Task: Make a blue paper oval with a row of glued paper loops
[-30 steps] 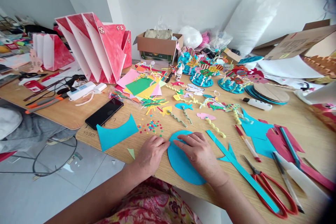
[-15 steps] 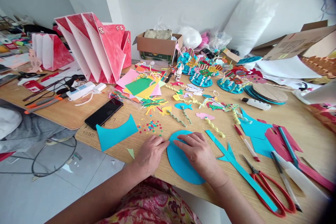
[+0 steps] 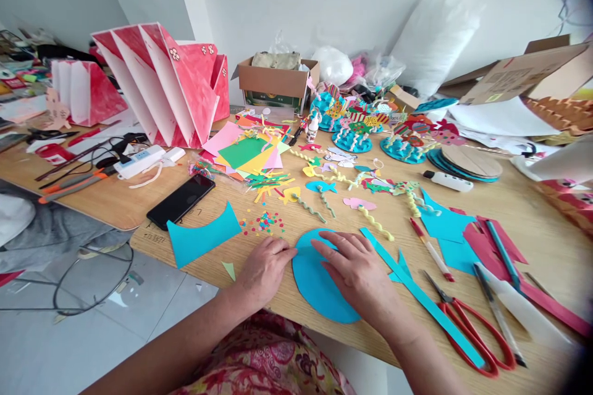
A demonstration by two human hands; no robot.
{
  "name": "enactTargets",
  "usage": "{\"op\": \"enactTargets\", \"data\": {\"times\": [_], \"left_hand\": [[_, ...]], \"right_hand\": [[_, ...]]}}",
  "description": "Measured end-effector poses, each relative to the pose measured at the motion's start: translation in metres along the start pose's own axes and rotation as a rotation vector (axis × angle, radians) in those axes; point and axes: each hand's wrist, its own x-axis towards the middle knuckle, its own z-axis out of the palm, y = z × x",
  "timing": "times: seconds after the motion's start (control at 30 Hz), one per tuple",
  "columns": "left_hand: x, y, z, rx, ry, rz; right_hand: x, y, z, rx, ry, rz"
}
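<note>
The blue paper disc (image 3: 315, 287) lies at the near edge of the worktop (image 3: 504, 200), under the person's two hands. The left hand (image 3: 264, 271) has its fingers bunched at the disc's left edge; whether they pinch it I cannot tell. The right hand (image 3: 356, 268) is open, fingers slightly spread over the disc's upper right. To the right, a blue strip (image 3: 424, 299) crosses the handles of red-handled scissors (image 3: 446, 303). Farther back are scattered confetti dots (image 3: 267, 221), a black phone (image 3: 180, 200) and, by the wall, a cardboard box (image 3: 277, 82).
</note>
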Motion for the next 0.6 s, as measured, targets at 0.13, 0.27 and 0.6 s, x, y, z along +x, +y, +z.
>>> {"op": "enactTargets", "data": {"times": [0.13,0.27,0.6], "left_hand": [[0.001,0.0,0.0,0.0,0.003,0.009],[0.0,-0.003,0.002,0.013,0.026,0.032],[-0.001,-0.007,0.002,0.046,0.104,0.128]], "right_hand": [[-0.03,0.009,-0.022,0.071,0.08,0.218],[-0.07,0.019,-0.026,0.069,0.172,0.593],[-0.085,0.002,-0.005,0.06,0.169,0.711]]}}
